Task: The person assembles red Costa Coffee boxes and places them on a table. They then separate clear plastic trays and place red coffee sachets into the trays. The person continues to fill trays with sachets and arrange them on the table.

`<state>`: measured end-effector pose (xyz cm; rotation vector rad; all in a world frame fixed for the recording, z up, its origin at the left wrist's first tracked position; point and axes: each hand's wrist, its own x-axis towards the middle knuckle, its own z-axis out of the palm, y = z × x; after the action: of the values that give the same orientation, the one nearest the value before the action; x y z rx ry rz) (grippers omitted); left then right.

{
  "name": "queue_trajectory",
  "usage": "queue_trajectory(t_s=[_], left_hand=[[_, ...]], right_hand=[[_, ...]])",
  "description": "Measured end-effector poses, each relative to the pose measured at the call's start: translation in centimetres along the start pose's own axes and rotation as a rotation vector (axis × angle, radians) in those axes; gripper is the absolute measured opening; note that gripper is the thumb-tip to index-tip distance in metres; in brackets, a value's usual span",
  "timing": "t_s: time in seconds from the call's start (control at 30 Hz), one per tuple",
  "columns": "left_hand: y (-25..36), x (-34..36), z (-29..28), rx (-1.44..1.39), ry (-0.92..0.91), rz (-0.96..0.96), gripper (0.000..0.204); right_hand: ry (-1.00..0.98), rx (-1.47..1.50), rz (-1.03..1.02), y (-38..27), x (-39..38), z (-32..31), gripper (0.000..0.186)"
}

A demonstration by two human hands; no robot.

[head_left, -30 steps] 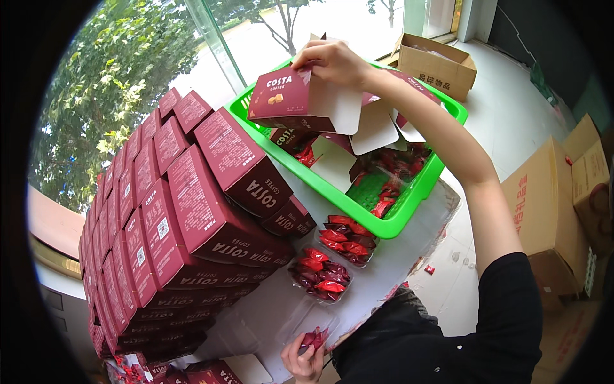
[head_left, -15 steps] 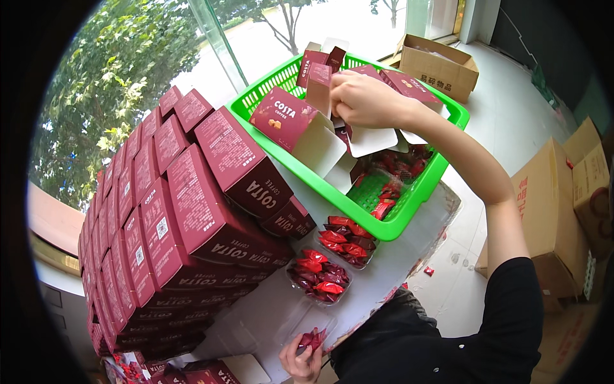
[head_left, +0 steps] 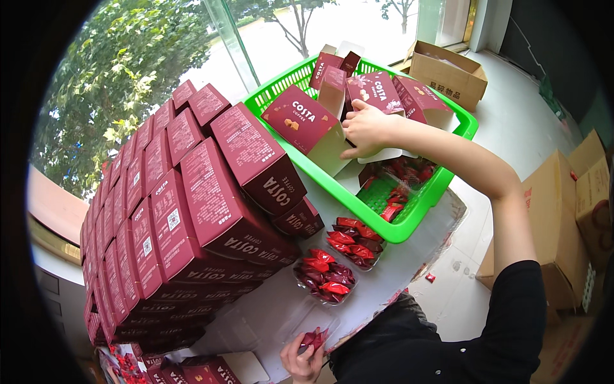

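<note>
My right hand (head_left: pixel 371 130) is inside the green plastic basket (head_left: pixel 409 232), its thumb apart from the bent fingers and nothing visible held. It hovers among open dark-red cartons with white insides; one carton (head_left: pixel 300 121) tilts just left of it. Low in the view, my left hand (head_left: pixel 300 361) closes around dark-red wrapped candies (head_left: pixel 314 339), by a clear plastic tray (head_left: pixel 307 317) on the table (head_left: pixel 256 313). Two more clear trays lie beyond, a near one of wrapped candies (head_left: pixel 325 275) and a far one (head_left: pixel 355 243) against the basket. Loose candies (head_left: pixel 403 171) lie in the basket's near right part.
A tall stack of closed dark-red cartons (head_left: pixel 185 237) fills the left side beside a window. Flattened or open cartons (head_left: pixel 211 369) lie at the bottom left. Brown cardboard boxes stand on the floor, one (head_left: pixel 448 73) behind the basket and others (head_left: pixel 543 224) at right.
My right hand has come down and nearer within the basket, its closed fingers loosening and thumb spreading. A carton's printed face now shows behind it. My left hand stays with the candies.
</note>
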<state>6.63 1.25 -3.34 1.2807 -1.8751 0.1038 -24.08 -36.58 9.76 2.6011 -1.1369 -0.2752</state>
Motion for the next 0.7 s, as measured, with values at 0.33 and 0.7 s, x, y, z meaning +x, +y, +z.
queue_trajectory(t_s=[0.33, 0.7], left_hand=[[-0.1, -0.4, -0.3, 0.032, 0.0, -0.017, 0.048], [-0.3, 0.2, 0.3, 0.002, 0.023, -0.012, 0.047]], right_hand=[[0.242, 0.81, 0.538, 2.3, 3.0, -6.2, 0.043], [0.081, 1.799, 0.656, 7.9, 8.8, -8.9, 0.058]])
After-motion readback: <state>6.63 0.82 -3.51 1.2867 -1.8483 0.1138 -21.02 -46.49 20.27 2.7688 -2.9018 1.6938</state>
